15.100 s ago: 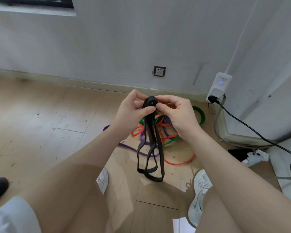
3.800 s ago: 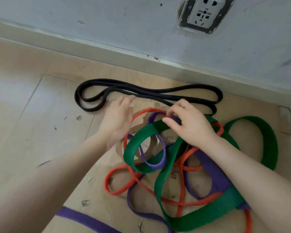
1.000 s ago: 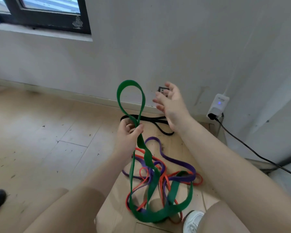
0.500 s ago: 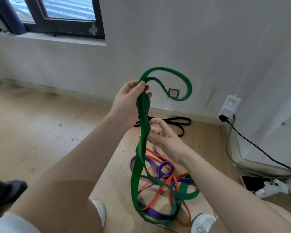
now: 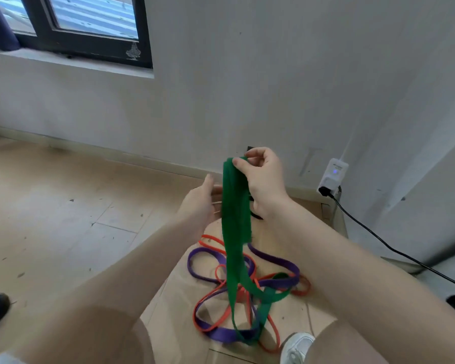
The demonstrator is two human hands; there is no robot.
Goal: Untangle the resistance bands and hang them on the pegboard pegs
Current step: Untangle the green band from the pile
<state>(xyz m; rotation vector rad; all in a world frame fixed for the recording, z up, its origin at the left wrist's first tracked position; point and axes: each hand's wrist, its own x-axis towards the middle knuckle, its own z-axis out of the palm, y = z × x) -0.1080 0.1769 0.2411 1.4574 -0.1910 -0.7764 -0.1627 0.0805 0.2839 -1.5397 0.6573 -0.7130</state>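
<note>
Left hand: my left hand (image 5: 200, 203) is open, fingers straight and apart, just left of the hanging strip; I cannot tell whether it touches.
Band: the wide green elastic resistance band (image 5: 235, 219) hangs doubled from my right hand to the floor.
Right hand: my right hand (image 5: 263, 179) pinches the band's top fold, fingers curled.
Pile: below both hands, the thin orange band (image 5: 208, 302) and flat purple band (image 5: 221, 333) lie tangled with the green one.

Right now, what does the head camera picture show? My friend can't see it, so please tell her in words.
A person's right hand pinches the top of a wide green band, lifting it off a tangle of orange and purple bands on the wooden floor. The left hand is open beside it.
</note>
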